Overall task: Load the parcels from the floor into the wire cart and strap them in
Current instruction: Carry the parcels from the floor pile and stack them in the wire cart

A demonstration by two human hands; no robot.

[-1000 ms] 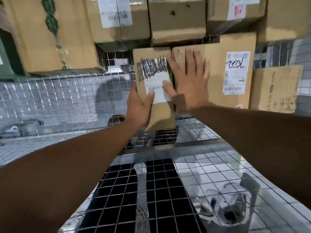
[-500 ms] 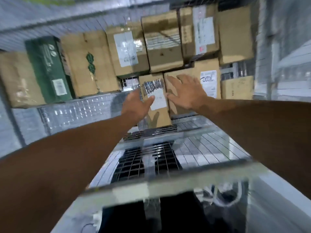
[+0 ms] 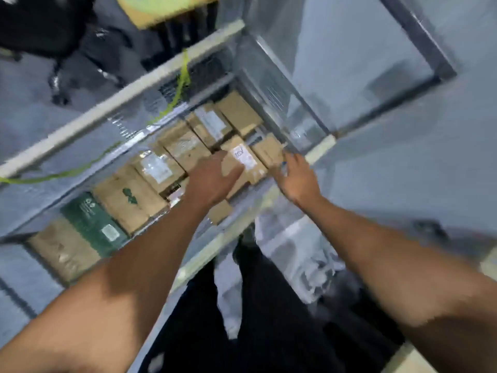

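Note:
I look steeply down into the wire cart (image 3: 118,105), and the picture is blurred. Several brown cardboard parcels stand packed along its far side, among them one with a white label (image 3: 243,157). My left hand (image 3: 212,179) hovers palm down over a small brown parcel (image 3: 221,211), hiding most of it; I cannot tell whether it touches. My right hand (image 3: 298,180) is open with fingers apart, just right of the labelled parcel and beside a plain brown one (image 3: 269,152). A yellow-green strap (image 3: 183,76) hangs across the cart's far rail.
A dark green box (image 3: 91,224) and a tan parcel (image 3: 61,251) fill the cart's left end. The near rail (image 3: 215,246) crosses below my forearms, with my dark trousers (image 3: 255,305) under it. Black shapes (image 3: 40,25) lie beyond the cart on grey floor.
My head has risen and tilted, so the cart appears from above and farther off. Both hands have lifted off the parcels; the right one has moved away to the right.

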